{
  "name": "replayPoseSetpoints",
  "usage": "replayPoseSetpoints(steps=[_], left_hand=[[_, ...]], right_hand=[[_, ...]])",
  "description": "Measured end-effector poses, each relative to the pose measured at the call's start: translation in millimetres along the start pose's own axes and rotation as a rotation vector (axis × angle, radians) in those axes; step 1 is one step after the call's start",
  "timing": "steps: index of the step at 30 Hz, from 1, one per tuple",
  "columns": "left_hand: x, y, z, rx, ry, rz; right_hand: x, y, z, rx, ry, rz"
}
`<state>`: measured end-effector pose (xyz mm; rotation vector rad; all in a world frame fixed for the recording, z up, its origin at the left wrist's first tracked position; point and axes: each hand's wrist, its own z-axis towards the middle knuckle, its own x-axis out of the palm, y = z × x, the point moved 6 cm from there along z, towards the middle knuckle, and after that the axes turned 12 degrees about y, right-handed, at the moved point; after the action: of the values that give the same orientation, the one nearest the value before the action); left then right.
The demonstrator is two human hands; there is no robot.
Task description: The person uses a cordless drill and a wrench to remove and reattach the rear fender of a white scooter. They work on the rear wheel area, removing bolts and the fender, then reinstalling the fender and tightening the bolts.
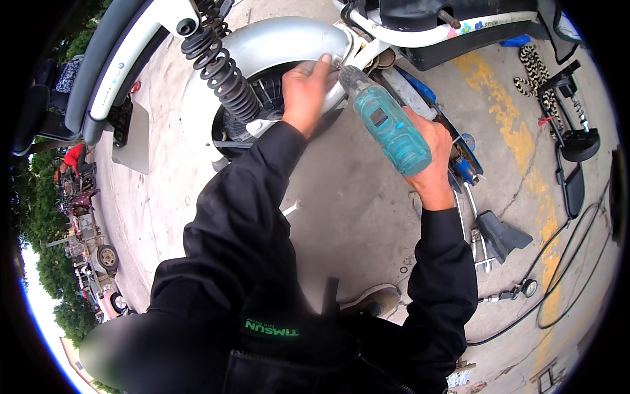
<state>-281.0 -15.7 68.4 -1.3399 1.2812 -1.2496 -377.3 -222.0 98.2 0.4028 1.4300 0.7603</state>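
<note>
My right hand [430, 148] is wrapped round the grip of a teal cordless drill [388, 125]. The drill's dark chuck end points up and left, at the white bracket [357, 49] beside the silver rear fender [289, 43]. Close to the drill's tip, my left hand [305, 95] is closed at the fender's inner edge, with its thumb stretched toward the tip. Whatever its fingers pinch is hidden. Below the fender sits the black wheel hub [266, 98], and a black coil-spring shock absorber [226, 75] stands to its left.
A blue floor jack [469, 167] and a dark plastic part [502, 233] lie on the right. Farther right are a patterned chain lock [528, 72], removed parts, and a black air hose with a gauge [529, 287]. A wrench [293, 207] lies by my left sleeve.
</note>
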Motion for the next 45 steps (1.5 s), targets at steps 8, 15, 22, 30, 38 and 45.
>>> replayPoseSetpoints(steps=[8, 15, 22, 30, 38, 45], left_hand=[[-4.4, 6.6, -0.5, -0.004, -0.008, 0.021], [1.0, 8.3, 10.4, 0.099, 0.099, 0.07], [-6.4, -11.7, -62.6, 0.537, -0.034, 0.851], [-13.7, 87.2, -262.6, -0.294, 0.617, 0.851], [-143.3, 34.0, -188.8, -0.24, -0.015, 0.081], [-177.4, 37.1, -125.8, -0.118, -0.089, -0.272]], right_hand=[[-14.6, -3.2, 9.8, -0.101, 0.046, -0.033], [-29.1, 4.8, 5.1, -0.266, 0.031, -0.262], [-30.3, 26.7, -96.6, -0.274, 0.137, -0.434], [137.2, -25.3, -233.9, -0.433, 0.467, -0.637], [209.2, -24.3, -226.5, -0.531, 0.518, -0.674], [220.5, -29.5, -235.5, -0.354, 0.797, -0.613]])
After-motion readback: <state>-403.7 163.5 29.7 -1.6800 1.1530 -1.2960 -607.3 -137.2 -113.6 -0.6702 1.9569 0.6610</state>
